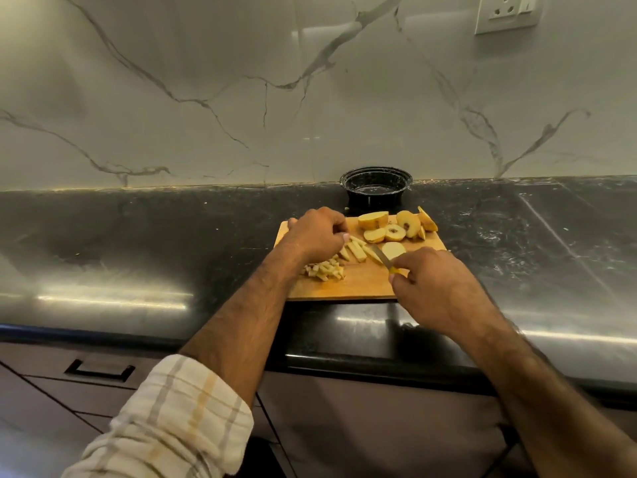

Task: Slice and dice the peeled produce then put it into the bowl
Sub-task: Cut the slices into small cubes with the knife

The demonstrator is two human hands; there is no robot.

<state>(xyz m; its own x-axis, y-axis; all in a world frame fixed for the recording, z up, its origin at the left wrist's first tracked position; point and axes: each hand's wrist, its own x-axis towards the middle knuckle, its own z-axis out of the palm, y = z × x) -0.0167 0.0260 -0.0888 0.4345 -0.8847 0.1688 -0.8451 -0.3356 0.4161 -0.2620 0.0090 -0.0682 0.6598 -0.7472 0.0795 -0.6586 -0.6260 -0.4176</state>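
head view: knife (382, 257) handle mostly hidden in right hand (435, 288)

The right hand (432, 286) covers most of the knife handle (396, 270). The left hand (315, 236) hides the strips' (355, 251) far ends. The top edge cuts off the wall socket (506, 12).
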